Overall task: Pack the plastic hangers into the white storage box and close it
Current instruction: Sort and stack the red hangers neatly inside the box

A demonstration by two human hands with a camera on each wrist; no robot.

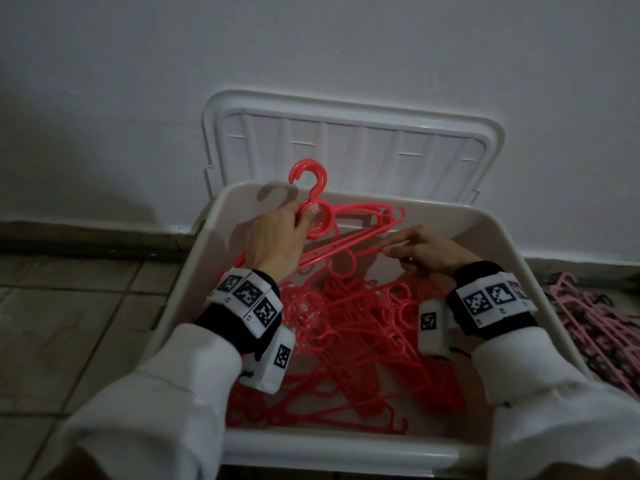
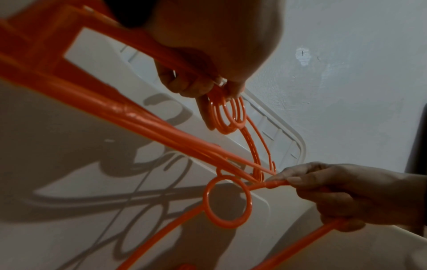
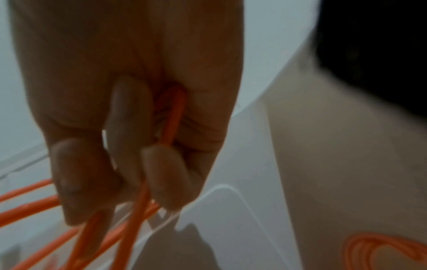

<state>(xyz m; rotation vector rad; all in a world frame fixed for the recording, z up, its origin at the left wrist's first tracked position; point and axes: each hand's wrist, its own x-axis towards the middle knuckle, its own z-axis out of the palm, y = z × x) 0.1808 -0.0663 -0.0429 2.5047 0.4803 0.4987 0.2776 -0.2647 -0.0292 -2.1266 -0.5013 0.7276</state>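
One white box [image 1: 540, 271] stands open on the tiled floor [image 1: 69, 323] against a white wall [image 1: 138, 81], its one lid [image 1: 346, 140] leaning upright against that wall behind it. Inside lies a tangled heap of red hangers [image 1: 346, 341]; they overlap too much to count.

The left hand [image 1: 273, 237] holds a small bunch of hangers [image 1: 349, 233] above the far end of the box, thumb and fingers curled round the necks just under the hooks [image 1: 308, 174]. In the left wrist view about three rings [image 2: 227, 117] hang side by side below that grip, so the bunch seems to be three hangers; the exact number is hard to tell.

The right hand [image 1: 429, 251] pinches the shoulder end of the same bunch, fingers curled round the thin red bars. The right wrist view shows a bar running between its bent fingers [image 3: 129, 127]. The bunch slopes from the hooks, which stand above the box's far rim, down towards the right hand over the heap.

On the floor to the right of the box lies a second pile, of pink hangers [image 1: 588, 313], also too tangled to count.

Both wrists carry white bands with black square markers, over white sleeves [image 1: 173, 393].
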